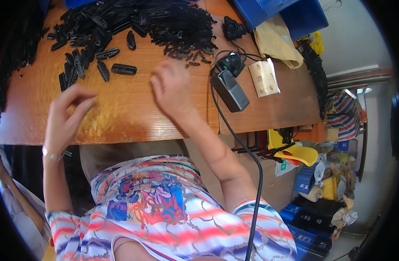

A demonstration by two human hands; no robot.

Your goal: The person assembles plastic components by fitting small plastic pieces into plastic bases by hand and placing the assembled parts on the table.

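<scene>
Above the wooden table's near left part is my left hand (68, 114), its thumb and forefinger a little apart and nothing visible between them. The closest things to it are several elongated black plastic parts (78, 64) with slots, lying loose. My right hand (172, 89) hovers over the middle of the table, smeared by motion, so I cannot make out whether it holds anything. Beyond it spreads a heap of small black pieces (182, 35). A single black plastic part (124, 69) lies between the two hands, touched by neither.
A grey box-shaped device (231, 92) with a black cable (254, 174) stands right of my right hand. Farther right are a paper packet (264, 78), a brown paper bag (277, 41) and a blue bin (269, 13). A larger heap of black parts (117, 17) covers the table's back.
</scene>
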